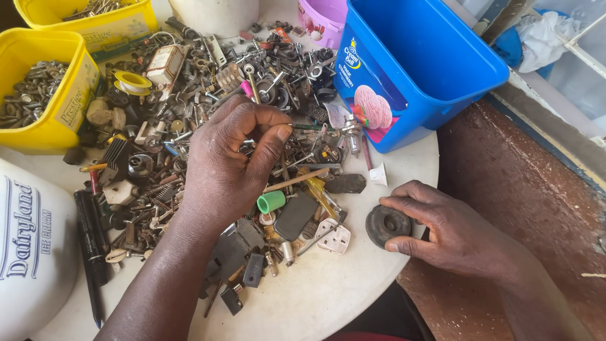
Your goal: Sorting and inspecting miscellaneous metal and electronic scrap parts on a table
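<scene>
Nearest the camera, the left forearm rises from the bottom edge to the left hand (230,161), which lies knuckles-up over a heap of mixed small metal and plastic hardware (208,113) spread across a round white table (328,297). Thumb and forefinger of that hand are pinched narrowly together; whether a small part sits between them cannot be told, as the fingertips hide it. Right hand (445,230) rests at the table's right edge, fingers curved around a dark grey ribbed disc with a central hole (387,225), the thumb on its lower side and the forefinger along its upper rim; the disc lies flat on the table, apart from the heap. Just below the left hand lie a short green plastic tube (271,201), a flat dark grey rounded plastic piece (295,216) and a white plastic plug (334,237). An empty blue rectangular plastic tub (442,76) stands at the upper right, overhanging the table edge. Two yellow plastic tubs hold screws and bolts: one at the left edge (63,107), one at the top left (120,28). A large white plastic bucket (28,252) stands at the lower left, with a black pen-shaped tool (88,237) beside it. A pink plastic container (322,19) shows at the top, partly cut off
</scene>
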